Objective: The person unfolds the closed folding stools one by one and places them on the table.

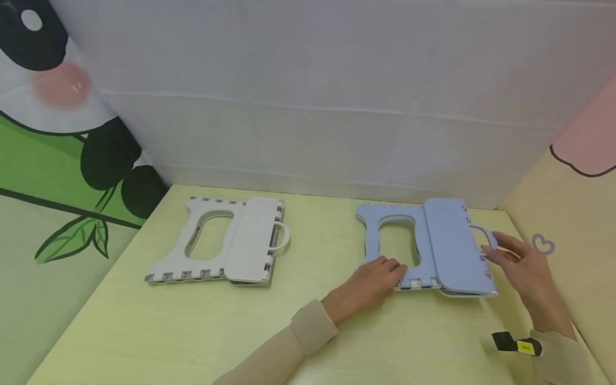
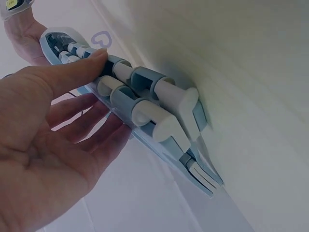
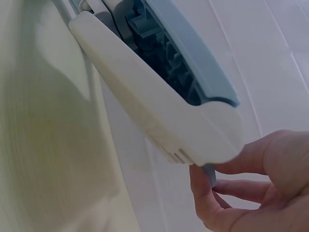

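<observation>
A blue folding step stool [image 1: 454,246], folded flat, is at the right of the table. My left hand [image 1: 372,280] grips its near leg edge, thumb on the hinged side and fingers over the other face in the left wrist view. My right hand [image 1: 524,267] pinches the blue carry handle [image 1: 486,233] at the stool's right end. The right wrist view shows the stool's pale end panel [image 3: 159,106] tilted over the tabletop, with thumb and fingers closed on the handle below it.
A white folding stool [image 1: 252,238], also folded flat, lies at the left of the table [image 1: 308,331]. A pale cloth wall [image 1: 313,139] rises behind it. The printed right wall [image 1: 572,224] stands close beside my right hand.
</observation>
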`<state>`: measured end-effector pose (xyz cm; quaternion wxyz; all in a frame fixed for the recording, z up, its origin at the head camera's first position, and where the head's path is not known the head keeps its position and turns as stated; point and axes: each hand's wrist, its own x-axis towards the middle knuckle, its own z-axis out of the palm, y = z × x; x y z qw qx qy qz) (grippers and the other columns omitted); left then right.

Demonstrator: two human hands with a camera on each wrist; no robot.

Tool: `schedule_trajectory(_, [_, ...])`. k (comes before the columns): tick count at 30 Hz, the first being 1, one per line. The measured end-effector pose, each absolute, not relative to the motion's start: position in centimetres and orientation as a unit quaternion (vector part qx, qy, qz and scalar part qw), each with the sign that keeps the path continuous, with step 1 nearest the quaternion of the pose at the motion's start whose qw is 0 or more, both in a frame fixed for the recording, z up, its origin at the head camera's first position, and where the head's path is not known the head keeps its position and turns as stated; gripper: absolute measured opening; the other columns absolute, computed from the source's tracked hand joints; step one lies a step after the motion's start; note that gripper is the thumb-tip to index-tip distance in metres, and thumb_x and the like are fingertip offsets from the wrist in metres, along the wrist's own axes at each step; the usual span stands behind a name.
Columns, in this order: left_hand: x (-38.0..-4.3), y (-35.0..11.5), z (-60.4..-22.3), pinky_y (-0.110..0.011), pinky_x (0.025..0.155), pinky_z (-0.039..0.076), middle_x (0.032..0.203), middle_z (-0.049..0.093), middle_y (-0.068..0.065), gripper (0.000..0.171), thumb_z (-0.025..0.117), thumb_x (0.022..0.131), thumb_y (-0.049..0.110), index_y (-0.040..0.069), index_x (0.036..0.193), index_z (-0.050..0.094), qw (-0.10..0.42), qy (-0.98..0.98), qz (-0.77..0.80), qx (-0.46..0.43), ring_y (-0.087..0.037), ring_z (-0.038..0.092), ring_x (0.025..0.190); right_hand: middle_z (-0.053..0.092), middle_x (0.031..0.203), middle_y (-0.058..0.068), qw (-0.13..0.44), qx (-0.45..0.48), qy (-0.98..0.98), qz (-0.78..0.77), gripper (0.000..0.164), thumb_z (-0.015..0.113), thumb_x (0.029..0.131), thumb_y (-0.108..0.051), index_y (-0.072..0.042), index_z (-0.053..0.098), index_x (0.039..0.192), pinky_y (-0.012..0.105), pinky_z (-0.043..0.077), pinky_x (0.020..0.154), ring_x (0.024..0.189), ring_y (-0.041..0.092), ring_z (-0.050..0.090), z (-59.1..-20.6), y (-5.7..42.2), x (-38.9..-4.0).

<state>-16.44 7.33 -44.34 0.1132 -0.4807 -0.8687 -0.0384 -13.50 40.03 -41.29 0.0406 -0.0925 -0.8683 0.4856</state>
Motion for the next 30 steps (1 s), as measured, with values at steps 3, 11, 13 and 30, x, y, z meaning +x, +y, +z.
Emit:
schedule_trajectory(3, [-16.2, 7.1, -44.2, -0.017, 0.089, 0.051, 0.120, 0.067, -0.001, 0.034, 0.071, 0.098, 0.014, 0.010, 0.131, 0.063, 0.120, -0.867, -0.044, -0.482, -0.015, 0.064, 0.104, 0.053, 0.111, -0.030, 0.052, -0.091, -0.865, 0.491, 0.067, 0.069, 0.100, -0.032, -0.001, 0.043, 0.154, 0.005, 0.043, 0.073, 0.093, -0.019, 0.057, -40.9, 39.9, -13.4])
schedule_trajectory(11, [-16.0, 6.9, -44.3, -0.019, 0.095, 0.050, 0.126, 0.066, -0.002, 0.043, 0.074, 0.097, 0.022, 0.009, 0.136, 0.061, 0.124, -0.866, -0.061, -0.481, -0.015, 0.063, 0.111, 0.054, 0.107, -0.032, 0.064, -0.108, -0.877, 0.463, 0.067, 0.070, 0.099, -0.037, -0.004, 0.047, 0.153, 0.004, 0.042, 0.071, 0.092, -0.020, 0.054, -39.7, 39.4, -13.3])
schedule_trajectory(13, [-15.9, 6.8, -44.3, -0.019, 0.096, 0.050, 0.128, 0.066, -0.002, 0.044, 0.075, 0.097, 0.023, 0.010, 0.137, 0.060, 0.124, -0.866, -0.068, -0.480, -0.015, 0.063, 0.112, 0.054, 0.106, -0.032, 0.067, -0.111, -0.880, 0.457, 0.067, 0.069, 0.099, -0.037, -0.003, 0.047, 0.153, 0.004, 0.042, 0.071, 0.092, -0.020, 0.053, -39.4, 39.3, -13.2])
schedule_trajectory(30, [-15.6, 6.4, -44.1, -0.019, 0.100, 0.048, 0.135, 0.063, -0.003, 0.049, 0.074, 0.097, 0.024, 0.010, 0.141, 0.056, 0.114, -0.865, -0.101, -0.478, -0.016, 0.060, 0.119, 0.051, 0.120, -0.023, 0.105, -0.127, -0.881, 0.444, 0.063, 0.070, 0.099, -0.037, -0.011, 0.050, 0.153, 0.004, 0.039, 0.073, 0.097, -0.008, 0.050, -37.4, 38.2, -13.0])
